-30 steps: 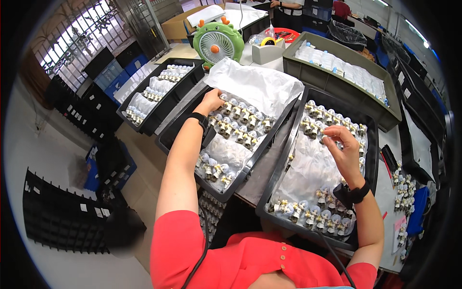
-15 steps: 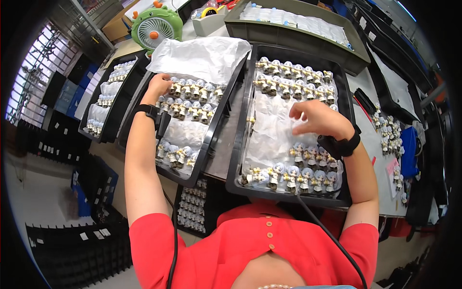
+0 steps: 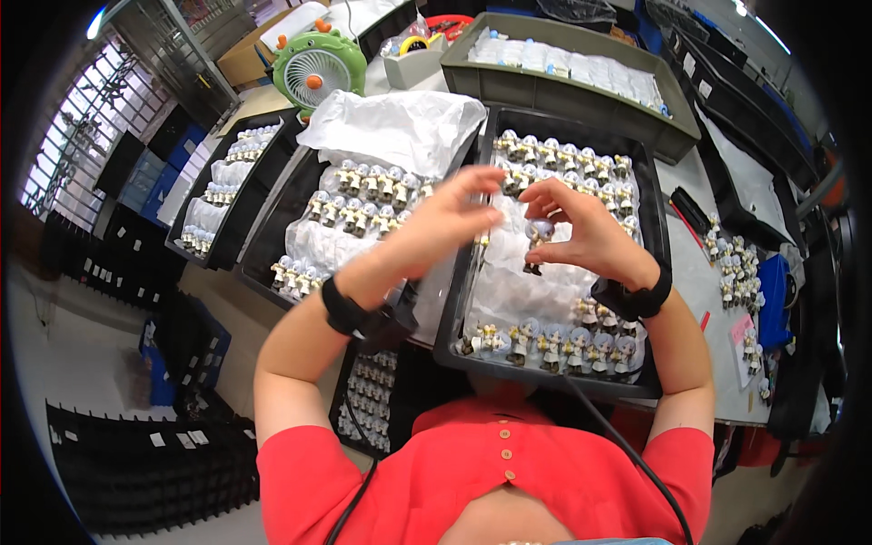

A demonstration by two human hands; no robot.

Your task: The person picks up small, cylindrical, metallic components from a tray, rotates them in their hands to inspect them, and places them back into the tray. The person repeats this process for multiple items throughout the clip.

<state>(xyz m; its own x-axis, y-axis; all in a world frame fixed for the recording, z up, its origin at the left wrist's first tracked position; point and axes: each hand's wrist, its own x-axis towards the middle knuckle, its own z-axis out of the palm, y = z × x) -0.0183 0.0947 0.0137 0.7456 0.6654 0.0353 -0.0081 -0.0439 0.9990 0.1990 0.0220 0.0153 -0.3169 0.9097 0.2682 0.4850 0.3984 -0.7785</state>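
My right hand (image 3: 586, 232) holds a small figurine (image 3: 538, 238) with pale blue hair above the right black tray (image 3: 656, 245). My left hand (image 3: 451, 215) has come over beside it, fingers curled, fingertips close to the figurine; whether they touch it is unclear. The right tray is lined with white wrap and carries rows of similar figurines at its far end and near edge. A second black tray (image 3: 272, 232) to the left holds more rows of figurines on white wrap. Both wrists wear black bands.
A third tray of figurines (image 3: 227, 186) sits far left. A green desk fan (image 3: 319, 69) and a grey bin of wrapped items (image 3: 581, 68) stand at the back. Loose figurines (image 3: 740, 272) lie on the table to the right. Black crates stand on the floor at left.
My left hand left the left tray and swung right to meet my right hand. My right hand lifted a figurine from the right tray.
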